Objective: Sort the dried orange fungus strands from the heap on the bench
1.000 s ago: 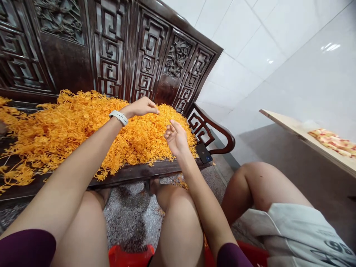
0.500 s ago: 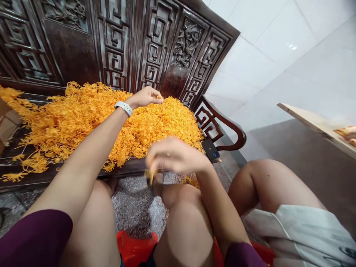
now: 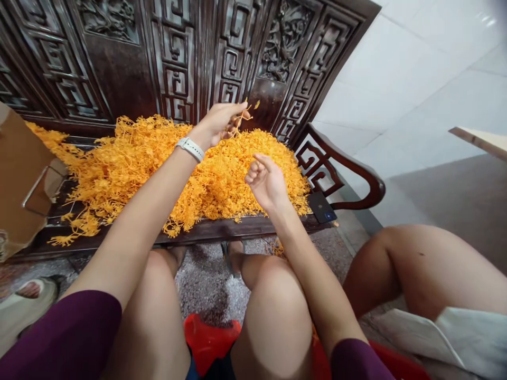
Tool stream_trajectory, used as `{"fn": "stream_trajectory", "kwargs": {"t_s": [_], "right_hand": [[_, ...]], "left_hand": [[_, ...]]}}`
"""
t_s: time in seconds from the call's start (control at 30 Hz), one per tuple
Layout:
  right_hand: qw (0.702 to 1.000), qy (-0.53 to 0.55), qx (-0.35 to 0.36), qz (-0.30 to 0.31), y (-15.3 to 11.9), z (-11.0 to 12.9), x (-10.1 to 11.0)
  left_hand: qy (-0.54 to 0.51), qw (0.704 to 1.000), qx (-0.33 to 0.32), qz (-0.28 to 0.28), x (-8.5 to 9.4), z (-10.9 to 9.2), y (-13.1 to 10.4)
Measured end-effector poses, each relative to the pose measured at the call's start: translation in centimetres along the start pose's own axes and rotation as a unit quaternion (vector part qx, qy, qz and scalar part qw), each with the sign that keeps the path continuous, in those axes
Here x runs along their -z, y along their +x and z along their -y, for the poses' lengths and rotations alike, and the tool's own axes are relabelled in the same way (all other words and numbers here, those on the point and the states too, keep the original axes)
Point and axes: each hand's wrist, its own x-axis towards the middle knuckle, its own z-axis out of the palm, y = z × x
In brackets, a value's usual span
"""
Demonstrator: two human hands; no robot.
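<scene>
- Left grip (image 3: 226, 122) clamped on 1 orange plastic sprig (image 3: 238, 123).
- Right grip (image 3: 264, 179) curled — cannot tell whether closed.
- Large loose orange pile (image 3: 138, 163) on table (image 3: 222, 231) — amount finished unclear.

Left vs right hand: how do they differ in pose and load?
Left hand has an orange piece at its fingers; right hand shows nothing held, fingers loosely curled.
Left wrist wears a pale band; right wrist is bare.
Left is nearer the carved backrest than right.
Shared: both come from purple sleeves.
</scene>
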Motion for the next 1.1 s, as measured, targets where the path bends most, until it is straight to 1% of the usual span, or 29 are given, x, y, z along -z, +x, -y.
{"fn": "stream_trajectory", "kwargs": {"t_s": [0.07, 0.13, 0.2, 0.23, 0.3, 0.4, 0.5, 0.57, 0.63, 0.7, 0.77, 0.87, 1.0, 1.1], "right_hand": [[0.992, -0.101, 0.067, -0.026, 0.3, -0.7, 0.4], [0.967, -0.224, 0.106, -0.051, 0.8, -1.4, 1.1], [0.938, -0.316, 0.128, -0.054, 1.2, -2.0, 1.8], [0.928, -0.345, 0.136, -0.046, 1.3, -2.3, 2.0], [0.915, -0.372, 0.153, -0.02, 1.4, -2.6, 2.3], [0.914, -0.367, 0.174, 0.004, 1.5, -2.8, 2.3], [0.926, -0.32, 0.198, 0.005, 1.5, -2.5, 2.3], [0.94, -0.277, 0.201, -0.001, 1.5, -2.2, 2.4], [0.95, -0.243, 0.196, -0.021, 1.3, -1.7, 2.5], [0.956, -0.211, 0.2, -0.048, 1.0, -1.1, 2.7], [0.96, -0.174, 0.21, -0.067, 0.7, -0.6, 2.7], [0.964, -0.145, 0.21, -0.072, 0.3, -0.2, 2.7], [0.966, -0.154, 0.196, -0.064, 0.4, -0.4, 2.7], [0.964, -0.162, 0.203, -0.066, 0.9, -0.6, 2.9]], "left_hand": [[-0.046, 0.999, -0.005, 0.009, -0.8, -1.1, -0.2], [-0.106, 0.994, -0.003, 0.02, -1.6, -2.5, -0.6], [-0.172, 0.984, 0.004, 0.038, -2.5, -4.0, -1.1], [-0.205, 0.978, 0.009, 0.046, -3.0, -4.6, -1.4], [-0.262, 0.964, 0.021, 0.052, -4.0, -5.7, -2.0], [-0.293, 0.954, 0.026, 0.059, -5.5, -6.6, -2.8], [-0.245, 0.964, -0.01, 0.103, -6.3, -6.9, -3.5], [-0.178, 0.973, -0.034, 0.146, -6.1, -6.7, -3.8], [-0.078, 0.981, -0.05, 0.17, -5.5, -6.3, -3.8], [0.051, 0.981, -0.069, 0.176, -4.7, -5.6, -3.7], [0.16, 0.966, -0.09, 0.182, -4.1, -5.1, -3.5], [0.247, 0.937, -0.127, 0.21, -3.9, -4.5, -3.3], [0.284, 0.906, -0.169, 0.265, -4.5, -4.4, -3.3], [0.272, 0.903, -0.155, 0.293, -5.1, -4.1, -3.4]]}}
